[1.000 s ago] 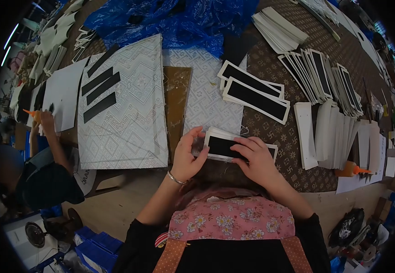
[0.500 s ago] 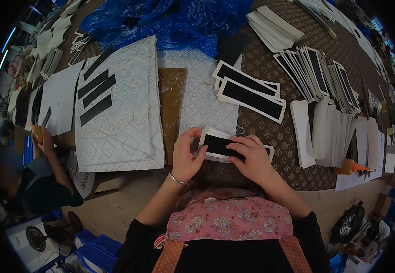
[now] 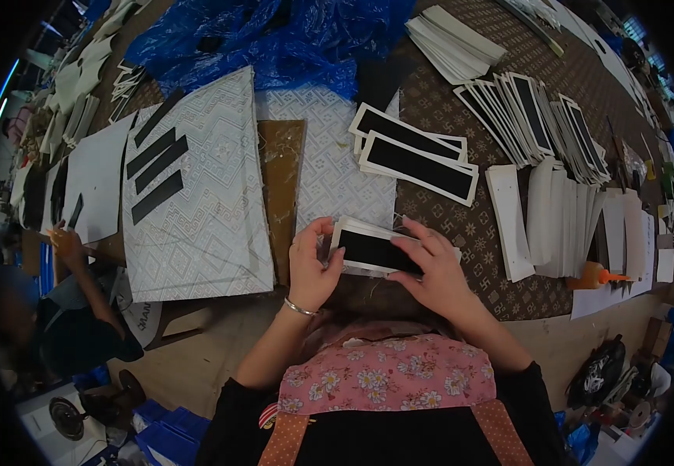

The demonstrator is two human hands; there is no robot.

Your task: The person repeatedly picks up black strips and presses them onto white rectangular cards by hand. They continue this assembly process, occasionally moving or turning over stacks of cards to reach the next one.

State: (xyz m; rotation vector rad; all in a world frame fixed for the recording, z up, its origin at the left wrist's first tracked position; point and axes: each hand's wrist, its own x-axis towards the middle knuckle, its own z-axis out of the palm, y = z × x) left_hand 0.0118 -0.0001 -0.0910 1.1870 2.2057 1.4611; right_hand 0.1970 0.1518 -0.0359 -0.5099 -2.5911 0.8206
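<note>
Near the table's front edge lies a small stack of white cards [image 3: 350,226] with a black strip [image 3: 370,250] on top. My left hand [image 3: 311,262] grips the stack's left end, its thumb at the strip's left end. My right hand [image 3: 435,268] has its fingers bent over the right part of the black strip and covers some of it. Just beyond my hands rest several white cards with black strips [image 3: 418,167], overlapping on a pale patterned sheet [image 3: 337,182].
On a large patterned board [image 3: 205,241] at left lie several loose black strips [image 3: 158,200]. Blue plastic [image 3: 259,50] is heaped at the back. Stacked cards [image 3: 500,116] and an orange glue bottle [image 3: 590,276] are at right. Another person's hand [image 3: 65,242] works far left.
My right hand's fingers have spread and shifted slightly toward the stack's right end, showing more of the black strip. The co-worker's hand has shifted; the whole view moved slightly left.
</note>
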